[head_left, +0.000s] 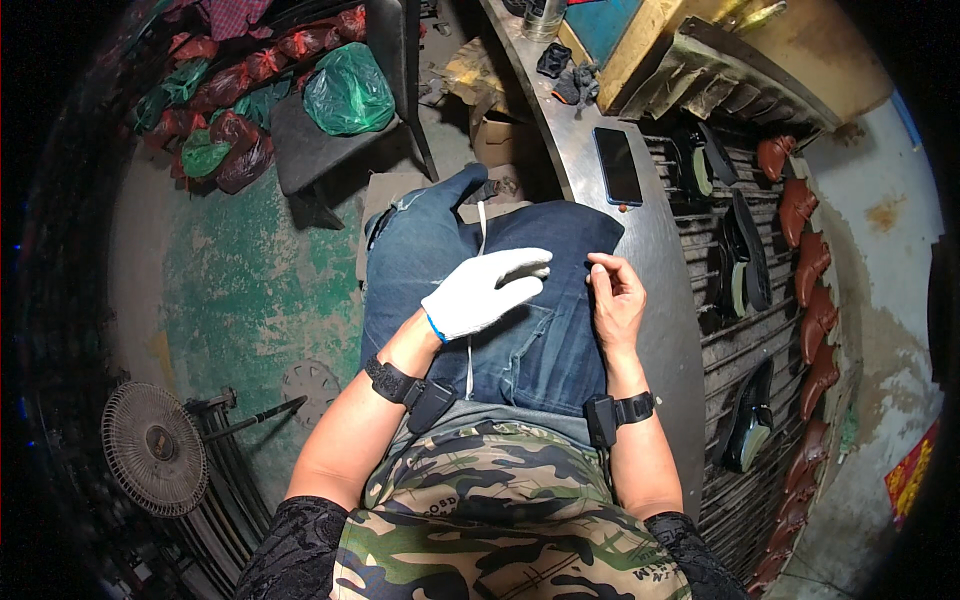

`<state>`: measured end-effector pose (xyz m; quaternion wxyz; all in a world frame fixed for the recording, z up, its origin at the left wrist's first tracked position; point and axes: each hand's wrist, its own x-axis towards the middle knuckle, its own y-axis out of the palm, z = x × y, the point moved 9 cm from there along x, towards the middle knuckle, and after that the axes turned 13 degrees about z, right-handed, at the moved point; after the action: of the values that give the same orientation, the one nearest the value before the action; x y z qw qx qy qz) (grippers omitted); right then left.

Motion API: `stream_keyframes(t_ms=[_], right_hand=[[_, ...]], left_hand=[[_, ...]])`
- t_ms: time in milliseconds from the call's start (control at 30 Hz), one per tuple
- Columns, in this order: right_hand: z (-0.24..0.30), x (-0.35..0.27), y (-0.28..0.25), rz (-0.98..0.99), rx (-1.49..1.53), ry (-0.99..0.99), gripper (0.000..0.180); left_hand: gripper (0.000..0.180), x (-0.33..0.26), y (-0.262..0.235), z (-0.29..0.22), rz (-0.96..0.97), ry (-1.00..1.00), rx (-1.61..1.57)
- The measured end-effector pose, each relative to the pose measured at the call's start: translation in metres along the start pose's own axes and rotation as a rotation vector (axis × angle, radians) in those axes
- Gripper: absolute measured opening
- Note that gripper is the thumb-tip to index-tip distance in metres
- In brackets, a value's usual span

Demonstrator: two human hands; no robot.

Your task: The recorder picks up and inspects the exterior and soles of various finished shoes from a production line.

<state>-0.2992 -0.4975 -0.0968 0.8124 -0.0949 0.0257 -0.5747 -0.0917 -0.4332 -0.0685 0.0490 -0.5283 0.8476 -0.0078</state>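
My left hand [487, 292] wears a white glove with a blue cuff edge. It hovers over my lap, its fingers stretched out and the thumb apart from them, nothing held. My right hand [617, 298] is bare, above the right edge of my lap by the metal bench [665, 285]. Its fingers curl loosely, thumb and index tips near each other with a small gap, and I see nothing between them. Under both hands lie the dark blue jeans [540, 335] on my legs. Ahead of the right hand, a dark phone [617, 165] rests on the bench.
Dark gloves [575, 84] and a metal cup [543, 18] stand farther along the bench. Black shoes [740, 250] and brown shoe uppers [812, 270] line a slatted rack at right. At left are a fan [155, 448] and a chair [335, 150] bearing a green bag [349, 88].
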Motion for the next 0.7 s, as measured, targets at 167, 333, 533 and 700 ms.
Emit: stream_keyframes(t_ms=[167, 333, 533, 700], right_hand=[[0.0010, 0.0001, 0.0007, 0.001, -0.001, 0.009, 0.014], [0.0031, 0.0012, 0.0008, -0.005, -0.017, 0.003, 0.014], [0.0028, 0.0010, 0.0003, -0.002, -0.025, -0.003, 0.014], [0.0072, 0.0010, 0.0005, -0.016, -0.023, -0.014, 0.014]], left_hand=[[0.042, -0.0007, -0.0011, -0.0014, 0.000, 0.010, 0.006], [0.042, -0.0001, -0.0021, -0.0017, -0.003, 0.014, 0.014], [0.042, -0.0005, -0.0019, -0.0025, -0.006, 0.011, 0.013], [0.042, -0.0002, -0.0032, -0.0045, -0.005, 0.009, 0.029]])
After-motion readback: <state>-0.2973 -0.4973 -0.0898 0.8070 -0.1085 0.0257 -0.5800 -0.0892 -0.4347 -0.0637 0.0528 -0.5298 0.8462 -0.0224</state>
